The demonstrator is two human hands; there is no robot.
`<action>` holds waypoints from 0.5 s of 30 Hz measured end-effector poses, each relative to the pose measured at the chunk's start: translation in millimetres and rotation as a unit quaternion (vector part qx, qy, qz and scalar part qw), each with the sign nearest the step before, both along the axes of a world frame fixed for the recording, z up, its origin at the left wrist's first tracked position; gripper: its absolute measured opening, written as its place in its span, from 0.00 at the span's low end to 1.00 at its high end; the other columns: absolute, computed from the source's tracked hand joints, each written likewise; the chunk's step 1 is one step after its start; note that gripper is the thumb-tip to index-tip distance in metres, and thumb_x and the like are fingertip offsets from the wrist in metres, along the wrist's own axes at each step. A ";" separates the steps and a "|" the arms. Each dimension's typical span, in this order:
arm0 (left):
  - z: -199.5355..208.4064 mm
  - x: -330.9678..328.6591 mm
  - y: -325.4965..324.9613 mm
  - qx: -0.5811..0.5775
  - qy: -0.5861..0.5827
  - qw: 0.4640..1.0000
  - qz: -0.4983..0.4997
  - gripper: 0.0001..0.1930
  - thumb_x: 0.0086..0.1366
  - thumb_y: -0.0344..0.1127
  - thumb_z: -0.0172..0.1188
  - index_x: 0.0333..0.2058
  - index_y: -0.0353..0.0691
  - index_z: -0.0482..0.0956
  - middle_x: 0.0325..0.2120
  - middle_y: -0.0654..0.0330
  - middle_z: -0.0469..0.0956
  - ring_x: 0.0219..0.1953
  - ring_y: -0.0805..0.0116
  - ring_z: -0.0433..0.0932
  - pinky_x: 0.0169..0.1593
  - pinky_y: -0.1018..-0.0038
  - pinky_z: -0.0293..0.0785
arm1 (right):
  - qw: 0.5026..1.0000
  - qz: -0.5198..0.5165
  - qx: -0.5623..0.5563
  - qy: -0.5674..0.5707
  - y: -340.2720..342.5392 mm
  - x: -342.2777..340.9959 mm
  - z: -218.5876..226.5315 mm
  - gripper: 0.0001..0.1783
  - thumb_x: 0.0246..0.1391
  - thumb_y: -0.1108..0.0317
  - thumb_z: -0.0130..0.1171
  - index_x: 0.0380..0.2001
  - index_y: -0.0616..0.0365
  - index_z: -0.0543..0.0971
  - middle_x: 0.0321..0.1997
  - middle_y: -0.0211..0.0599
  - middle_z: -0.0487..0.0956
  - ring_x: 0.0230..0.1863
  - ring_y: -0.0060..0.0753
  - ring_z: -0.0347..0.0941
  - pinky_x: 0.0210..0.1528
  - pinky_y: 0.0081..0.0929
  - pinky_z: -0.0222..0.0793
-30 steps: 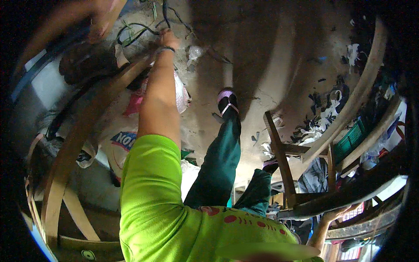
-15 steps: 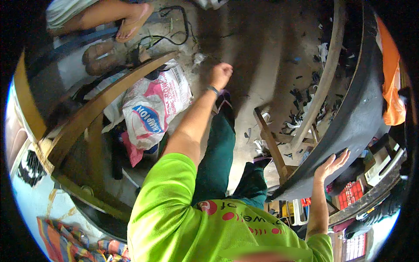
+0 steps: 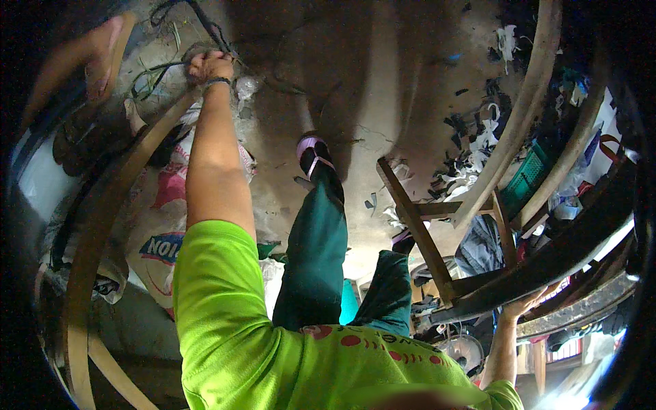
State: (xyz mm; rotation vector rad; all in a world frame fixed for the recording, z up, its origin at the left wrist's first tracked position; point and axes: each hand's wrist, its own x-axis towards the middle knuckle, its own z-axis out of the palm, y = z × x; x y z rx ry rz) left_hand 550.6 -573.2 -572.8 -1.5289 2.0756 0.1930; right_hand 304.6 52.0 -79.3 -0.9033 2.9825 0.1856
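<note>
Black cord, slender, curves loosely by the left hand.

"Is the short-sleeved, lime-green cloth shirt patterned?"
"Yes, red dots."
"Other colours?"
"Long, dark-green cloth trousers, a slotted, green plastic crate, and a thin, looping, black cord."

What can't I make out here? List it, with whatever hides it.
Head view throughout:
What, if anything, the left hand holds: hidden by the hand itself.
Middle of the printed sack: covered by the left forearm.
Whether the right hand grips the dark curved panel: too blurred.
Rest of the other person's leg: lost in dark rim.
</note>
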 end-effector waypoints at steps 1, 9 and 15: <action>2.4 -3.0 5.6 0.038 -0.009 0.999 -0.005 0.22 0.59 0.58 0.58 0.49 0.55 0.79 0.53 0.58 0.72 0.64 0.51 0.55 0.66 0.47 0.49 | 0.999 -0.032 -0.027 0.016 2.1 0.7 -1.0 0.40 0.67 0.41 0.31 0.70 0.58 0.49 0.72 0.58 0.48 0.73 0.55 0.45 0.72 0.50 0.39; 128.5 -55.1 124.7 0.111 0.442 0.875 0.161 0.12 0.64 0.44 0.61 0.41 0.44 0.81 0.16 0.64 0.75 0.23 0.70 0.77 0.30 0.71 0.71 | 0.981 -0.107 -0.154 -0.054 -30.8 -9.1 -6.8 0.36 0.66 0.48 0.38 0.67 0.64 0.55 0.71 0.54 0.52 0.73 0.50 0.44 0.72 0.47 0.36; 363.8 -105.6 255.6 0.289 0.571 0.753 0.153 0.12 0.67 0.36 0.59 0.46 0.39 0.81 0.20 0.72 0.73 0.19 0.84 0.66 0.24 0.84 0.64 | 0.943 -0.140 -0.278 -0.114 -33.6 -10.1 -12.8 0.36 0.62 0.52 0.47 0.67 0.64 0.56 0.71 0.59 0.49 0.74 0.54 0.41 0.72 0.49 0.37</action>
